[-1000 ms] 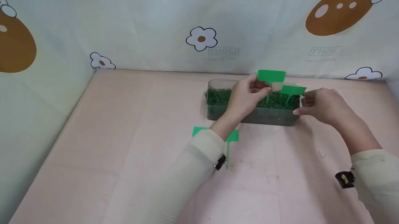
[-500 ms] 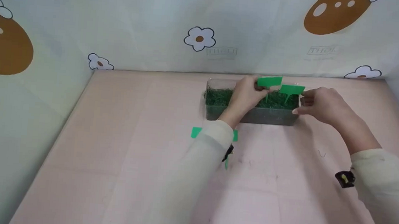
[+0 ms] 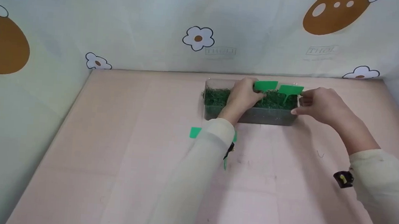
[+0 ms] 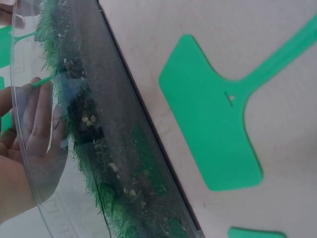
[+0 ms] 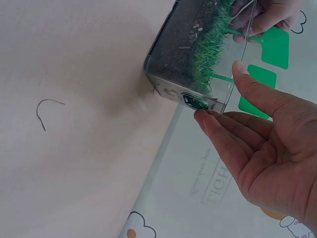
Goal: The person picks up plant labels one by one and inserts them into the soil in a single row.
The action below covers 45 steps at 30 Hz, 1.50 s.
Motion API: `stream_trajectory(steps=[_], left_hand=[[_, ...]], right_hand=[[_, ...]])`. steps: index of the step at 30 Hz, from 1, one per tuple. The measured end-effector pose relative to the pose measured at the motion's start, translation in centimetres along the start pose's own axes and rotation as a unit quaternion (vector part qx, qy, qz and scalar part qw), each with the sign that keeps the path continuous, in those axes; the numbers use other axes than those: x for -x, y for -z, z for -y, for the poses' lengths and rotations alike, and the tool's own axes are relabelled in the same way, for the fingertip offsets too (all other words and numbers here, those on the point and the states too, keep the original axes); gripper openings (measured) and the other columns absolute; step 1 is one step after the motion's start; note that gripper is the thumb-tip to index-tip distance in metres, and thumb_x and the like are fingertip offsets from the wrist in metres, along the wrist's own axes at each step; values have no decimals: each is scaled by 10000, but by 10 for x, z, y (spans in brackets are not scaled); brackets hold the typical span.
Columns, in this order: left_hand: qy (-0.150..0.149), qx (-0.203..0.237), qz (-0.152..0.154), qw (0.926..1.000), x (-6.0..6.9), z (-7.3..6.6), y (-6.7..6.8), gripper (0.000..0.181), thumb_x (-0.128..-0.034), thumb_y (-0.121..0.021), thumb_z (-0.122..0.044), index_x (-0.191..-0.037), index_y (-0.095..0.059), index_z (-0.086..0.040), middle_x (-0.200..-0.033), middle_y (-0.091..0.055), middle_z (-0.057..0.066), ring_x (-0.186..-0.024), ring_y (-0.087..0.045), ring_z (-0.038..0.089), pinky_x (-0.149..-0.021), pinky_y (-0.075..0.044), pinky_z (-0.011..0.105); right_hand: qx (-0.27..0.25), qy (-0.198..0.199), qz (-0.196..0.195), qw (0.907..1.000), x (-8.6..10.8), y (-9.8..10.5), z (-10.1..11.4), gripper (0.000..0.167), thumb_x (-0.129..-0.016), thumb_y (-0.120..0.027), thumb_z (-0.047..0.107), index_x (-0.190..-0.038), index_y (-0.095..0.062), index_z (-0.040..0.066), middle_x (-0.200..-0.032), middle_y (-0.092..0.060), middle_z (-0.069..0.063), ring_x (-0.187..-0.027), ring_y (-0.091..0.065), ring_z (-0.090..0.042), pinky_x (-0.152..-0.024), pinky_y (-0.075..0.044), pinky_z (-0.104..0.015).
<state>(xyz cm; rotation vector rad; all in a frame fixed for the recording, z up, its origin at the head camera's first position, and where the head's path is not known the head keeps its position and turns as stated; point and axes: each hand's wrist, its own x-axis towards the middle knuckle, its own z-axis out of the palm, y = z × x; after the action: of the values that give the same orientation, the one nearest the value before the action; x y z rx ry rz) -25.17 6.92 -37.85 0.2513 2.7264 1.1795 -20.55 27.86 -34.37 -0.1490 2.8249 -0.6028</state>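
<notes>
A clear plastic box [image 3: 266,116] with green artificial grass [image 3: 216,96] stands near the back of the table. Over its middle, my left hand [image 3: 240,96] pinches the stem of a green plant label [image 3: 266,85], whose lower end goes into the grass. To the right, a second plant label [image 3: 291,90] stands upright in the grass. My right hand [image 3: 323,105] holds the box's right end; in the right wrist view the thumb [image 5: 242,74] is at the rim and the fingertips are against the end wall. Dark soil-like fill with pale bits shows through the box wall [image 5: 161,54].
In front of the box, a loose green plant label [image 4: 213,119] lies on the pinkish table [image 3: 111,147]; part of another [image 4: 255,233] shows beside it. My left sleeve mostly covers them in the head view. A patterned curtain [image 3: 149,26] rises behind the table.
My left hand has lowered the plant label into the grass, and its head now sits about level with the other one. The right hand has stayed at the box's end.
</notes>
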Motion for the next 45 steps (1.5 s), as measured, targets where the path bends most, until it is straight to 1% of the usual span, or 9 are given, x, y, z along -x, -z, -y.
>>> stream_trajectory(steps=[3,7,15,19,25,32,36,41,45], left_hand=[[65,-198,-8,9998,0,-1,-2,183,-948,-697,-257,-1109,-697,-170,-979,-694,-13,-776,-588,87,-691,-480,235],[125,-297,-41,9995,-1,-2,-4,171,-949,-694,-259,-1101,-702,-181,-982,-695,-26,-794,-607,86,-701,-490,238],[90,-176,-219,9996,1,-1,-6,73,-955,-687,-232,-962,-703,-162,-841,-659,-23,-686,-544,78,-624,-433,222],[40,-176,-248,9995,3,-1,-6,73,-953,-690,-231,-976,-707,-163,-844,-660,-29,-684,-543,75,-624,-437,222],[32,-162,-196,9997,3,-1,-6,69,-953,-689,-220,-987,-712,-165,-855,-678,-28,-682,-538,82,-626,-436,230],[106,-221,-151,9996,2,-1,-7,82,-953,-689,-218,-1014,-718,-170,-889,-689,-33,-715,-548,76,-654,-457,234],[180,-208,-137,9995,1,-2,-7,91,-950,-694,-217,-1030,-714,-178,-907,-690,-41,-732,-555,74,-667,-467,233],[203,-139,-54,9997,0,-2,-6,89,-956,-683,-225,-1029,-696,-177,-865,-649,-31,-688,-521,84,-628,-429,230],[252,-4,86,9996,-1,1,-4,96,-958,-680,-233,-1028,-685,-168,-852,-626,-21,-657,-519,90,-608,-419,227]], right_hand=[[6,2,-2,10000,0,0,0,613,-889,-760,245,-1350,-545,-98,-1238,-631,-333,-1095,-603,-417,-929,-493,-583],[26,-3,2,10000,1,0,1,621,-891,-757,248,-1354,-539,-103,-1239,-631,-334,-1104,-606,-425,-931,-494,-585],[66,2,69,10000,0,1,1,670,-886,-762,252,-1377,-502,-123,-1273,-600,-346,-1217,-567,-492,-978,-466,-609],[58,-13,56,10000,0,1,2,634,-888,-762,252,-1359,-533,-104,-1258,-618,-338,-1176,-593,-466,-953,-479,-601],[77,62,-5,10000,2,1,1,578,-892,-757,254,-1319,-574,-91,-1220,-645,-328,-1107,-613,-429,-913,-489,-583],[40,13,38,10000,2,1,1,603,-894,-754,250,-1343,-551,-99,-1251,-624,-338,-1155,-598,-454,-941,-486,-595],[57,-4,69,10000,1,2,1,610,-898,-751,248,-1349,-541,-105,-1257,-617,-342,-1152,-595,-453,-944,-485,-597],[75,5,74,9999,0,3,2,630,-899,-747,245,-1363,-521,-115,-1264,-611,-346,-1167,-586,-462,-952,-482,-598],[117,31,79,9999,0,1,3,641,-900,-744,247,-1368,-511,-124,-1265,-608,-349,-1182,-577,-475,-959,-476,-601]])
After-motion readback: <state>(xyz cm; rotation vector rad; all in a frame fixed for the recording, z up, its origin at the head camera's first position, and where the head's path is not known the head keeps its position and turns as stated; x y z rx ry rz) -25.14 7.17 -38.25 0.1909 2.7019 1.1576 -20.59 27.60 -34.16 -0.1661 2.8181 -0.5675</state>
